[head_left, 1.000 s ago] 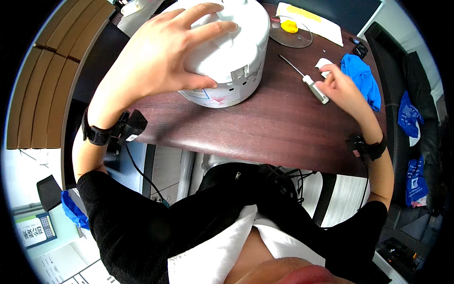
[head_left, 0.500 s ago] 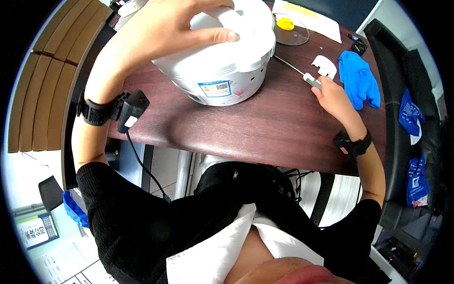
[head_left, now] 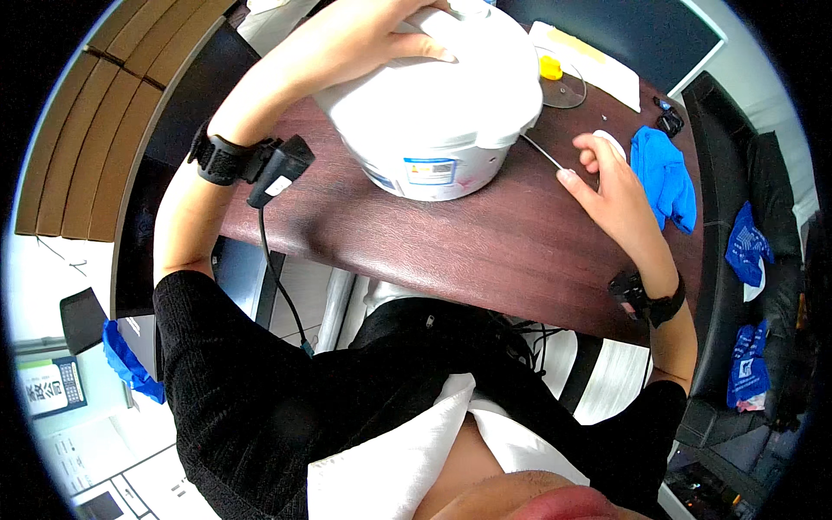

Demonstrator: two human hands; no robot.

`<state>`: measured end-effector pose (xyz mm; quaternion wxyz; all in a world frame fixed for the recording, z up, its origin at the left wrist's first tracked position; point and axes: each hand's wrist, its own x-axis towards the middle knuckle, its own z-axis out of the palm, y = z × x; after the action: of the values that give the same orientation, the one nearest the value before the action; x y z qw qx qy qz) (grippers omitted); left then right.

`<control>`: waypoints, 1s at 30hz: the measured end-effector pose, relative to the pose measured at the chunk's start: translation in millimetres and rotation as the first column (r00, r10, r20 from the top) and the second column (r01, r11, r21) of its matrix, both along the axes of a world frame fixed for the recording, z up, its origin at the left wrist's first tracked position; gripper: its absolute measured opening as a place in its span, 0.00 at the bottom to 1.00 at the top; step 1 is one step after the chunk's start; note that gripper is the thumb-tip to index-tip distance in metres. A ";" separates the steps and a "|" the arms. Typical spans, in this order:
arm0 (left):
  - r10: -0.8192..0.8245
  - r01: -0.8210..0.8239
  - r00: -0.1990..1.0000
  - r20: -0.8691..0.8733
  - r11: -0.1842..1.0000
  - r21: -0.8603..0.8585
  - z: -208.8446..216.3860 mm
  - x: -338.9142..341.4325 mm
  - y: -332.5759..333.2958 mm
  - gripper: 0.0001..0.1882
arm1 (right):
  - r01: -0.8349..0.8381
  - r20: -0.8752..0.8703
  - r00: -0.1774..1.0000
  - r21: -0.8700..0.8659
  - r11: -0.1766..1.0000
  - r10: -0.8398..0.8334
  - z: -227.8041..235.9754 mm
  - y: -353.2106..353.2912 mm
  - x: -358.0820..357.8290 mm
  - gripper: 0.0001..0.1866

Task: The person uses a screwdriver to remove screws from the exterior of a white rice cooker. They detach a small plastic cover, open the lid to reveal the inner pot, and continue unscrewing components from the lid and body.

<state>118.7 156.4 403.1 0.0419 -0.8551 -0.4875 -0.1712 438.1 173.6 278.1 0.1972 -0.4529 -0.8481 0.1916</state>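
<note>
A white round tub with a lid stands tilted on the desk. My left hand lies over the lid, its thumb stretched along the top; the other fingertips are cut off or hidden at the upper edge. My right hand is to the right of the tub, its thumb apart from the loosely curled fingers. A screwdriver's thin metal shaft shows between the tub and that thumb tip; its handle is hidden by the hand. Just beyond the fingers, a white plastic piece is partly covered.
A blue cloth lies to the right of my right hand on the brown desk. Behind are a yellow object, a clear disc and a small black item. Cardboard boxes stand at left, a black sofa at right.
The tub now tilts a little differently under my left hand. My right hand has loosened from the screwdriver handle, thumb and fingers drawn apart. The whole view has shifted slightly.
</note>
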 end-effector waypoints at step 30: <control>0.264 0.065 0.855 0.446 0.800 -0.597 5.9 -14.6 44.5 0.28 | -0.407 -0.307 0.822 0.272 0.872 0.480 46.3 92.6 -72.3 0.22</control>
<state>104.0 201.0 409.0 -0.3476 -0.7205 -0.5554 -0.2271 365.8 266.2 324.4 0.3439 -0.1772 -0.8931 0.2294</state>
